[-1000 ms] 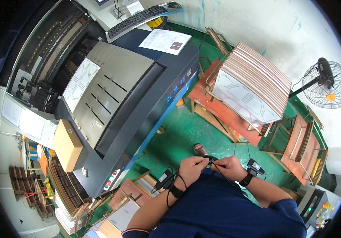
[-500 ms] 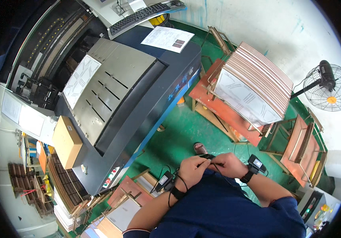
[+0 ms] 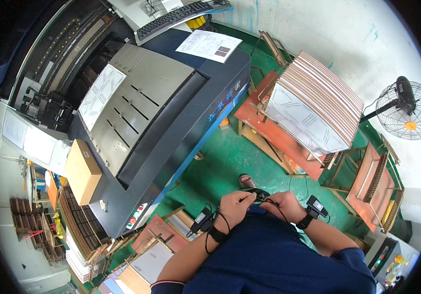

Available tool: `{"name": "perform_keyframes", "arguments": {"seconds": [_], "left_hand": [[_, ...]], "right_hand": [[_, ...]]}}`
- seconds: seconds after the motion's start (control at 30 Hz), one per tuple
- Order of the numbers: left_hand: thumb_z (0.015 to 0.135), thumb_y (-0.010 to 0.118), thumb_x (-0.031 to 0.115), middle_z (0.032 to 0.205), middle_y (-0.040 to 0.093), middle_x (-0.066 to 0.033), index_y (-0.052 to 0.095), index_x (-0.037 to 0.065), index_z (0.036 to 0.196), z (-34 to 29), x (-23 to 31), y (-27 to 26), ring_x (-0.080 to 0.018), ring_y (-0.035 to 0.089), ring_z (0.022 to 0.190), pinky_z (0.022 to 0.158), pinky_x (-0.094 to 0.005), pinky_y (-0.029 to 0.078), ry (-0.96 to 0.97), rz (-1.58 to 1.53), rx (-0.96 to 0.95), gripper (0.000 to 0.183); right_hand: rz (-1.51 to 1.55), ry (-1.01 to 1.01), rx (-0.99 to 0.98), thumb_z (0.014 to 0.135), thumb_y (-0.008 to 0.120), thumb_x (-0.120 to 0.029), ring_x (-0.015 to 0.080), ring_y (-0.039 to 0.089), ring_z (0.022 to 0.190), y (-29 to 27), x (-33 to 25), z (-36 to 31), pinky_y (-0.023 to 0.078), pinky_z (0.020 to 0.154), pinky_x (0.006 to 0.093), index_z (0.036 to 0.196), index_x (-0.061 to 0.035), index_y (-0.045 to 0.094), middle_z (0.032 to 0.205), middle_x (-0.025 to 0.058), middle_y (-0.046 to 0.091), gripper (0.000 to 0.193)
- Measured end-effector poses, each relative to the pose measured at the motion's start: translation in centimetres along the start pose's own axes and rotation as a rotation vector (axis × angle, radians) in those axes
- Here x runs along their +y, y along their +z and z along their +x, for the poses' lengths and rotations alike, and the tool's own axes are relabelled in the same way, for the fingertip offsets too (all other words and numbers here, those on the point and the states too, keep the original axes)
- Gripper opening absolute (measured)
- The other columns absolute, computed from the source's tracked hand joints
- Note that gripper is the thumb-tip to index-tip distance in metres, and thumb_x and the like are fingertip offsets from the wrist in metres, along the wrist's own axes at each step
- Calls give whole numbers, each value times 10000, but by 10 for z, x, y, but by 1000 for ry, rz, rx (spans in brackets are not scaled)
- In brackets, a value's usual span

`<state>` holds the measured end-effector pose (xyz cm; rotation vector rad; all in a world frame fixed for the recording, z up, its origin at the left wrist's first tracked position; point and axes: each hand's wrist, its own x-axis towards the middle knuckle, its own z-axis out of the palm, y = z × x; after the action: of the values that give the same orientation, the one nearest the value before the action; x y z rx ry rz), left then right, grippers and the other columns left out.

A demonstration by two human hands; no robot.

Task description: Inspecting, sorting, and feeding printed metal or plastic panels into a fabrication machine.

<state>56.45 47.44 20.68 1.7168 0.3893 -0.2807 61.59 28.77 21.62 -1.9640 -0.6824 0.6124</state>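
Observation:
Both hands are at my waist, in front of my dark blue shirt. My left hand is closed, its thumb and fingers pinched beside a small black bundle. Opposite it, my right hand is also closed, fingers curled at the shirt's hem. Black cable loops between the hands and runs over the shirt. What the fingertips grip is hidden. Each wrist carries a black strap with a small box-shaped device: one device on the left, another device on the right.
A large dark machine with a slotted metal bed stands at left, a cardboard box on its corner. Ahead right, a rack of upright panels rests on a reddish board. A fan and another rack are at far right.
My hands have drawn slightly apart at the waist, uncovering more of the black bundle between them. The left wrist device has tilted. The view has shifted a little.

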Motion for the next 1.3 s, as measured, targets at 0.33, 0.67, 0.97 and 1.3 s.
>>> {"name": "perform_keyframes", "arguments": {"seconds": [0.33, 0.67, 0.97, 1.3], "left_hand": [[866, 575, 180, 673, 588, -14, 649, -39, 829, 7, 1, -9, -72, 522, 602, 562, -218, 411, -96, -92, -157, 234], [896, 536, 193, 760, 598, -26, 606, -14, 971, 10, 3, -14, -105, 549, 652, 609, -233, 442, -219, -410, -276, 231], [887, 556, 172, 847, 615, -55, 578, -11, 1017, 9, 0, -12, -121, 586, 796, 719, -244, 476, -188, -458, -363, 225], [886, 559, 178, 796, 615, -38, 588, 1, 976, 13, -3, -15, -114, 592, 748, 712, -240, 481, -215, -466, -276, 200]], "right_hand": [[133, 194, -37, 833, 612, -220, 166, 502, 485, -3, 3, -1, 413, 487, 299, 718, -20, 596, 555, 102, 532, 231], [316, 389, -46, 860, 593, -227, 71, 540, 534, -7, -10, 13, 422, 488, 225, 755, -17, 630, 589, 23, 586, 238], [553, 474, 44, 877, 575, -255, 70, 539, 537, -18, 2, 15, 424, 497, 209, 747, -13, 604, 600, 8, 572, 277], [626, 498, -334, 879, 570, -221, 114, 600, 656, -29, 23, -1, 477, 610, 232, 922, 10, 624, 739, 38, 628, 241]]}}
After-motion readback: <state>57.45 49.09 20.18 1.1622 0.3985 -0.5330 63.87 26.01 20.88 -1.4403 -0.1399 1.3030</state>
